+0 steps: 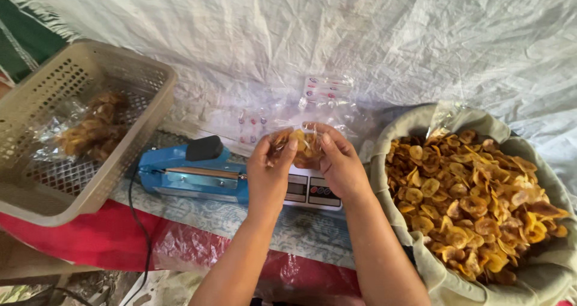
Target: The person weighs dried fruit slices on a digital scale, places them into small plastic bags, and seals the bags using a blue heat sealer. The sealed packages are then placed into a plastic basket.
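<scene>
At the left edge of the low bench (198, 219): beige plastic basket (36, 192), tilted, with sealed clear bags of fried chips (90, 132) lying inside on its perforated floor. Just right of the basket, along the bench's patterned cloth: blue heat sealer (192, 174) with black knob, its black cable (141, 234) hanging down over the front edge past red plastic sheeting (90, 237). Near the middle of the bench, above a small white scale (312, 190): left hand (268, 174), fingers pinched narrow on the left side of a small clear bag of chips (300, 147); right hand (341, 165), fingers closed on the bag's right side, thumb against its front. Bag held between both hands, just over the scale, touching neither sealer nor sack. Behind the hands, toward the back edge: loose empty clear bags (324, 93) lying on white sheeting (360, 36). At the right end: grey-green cloth sack (541, 276), mouth rolled open, heaped with yellow-brown banana chips (475, 198).
</scene>
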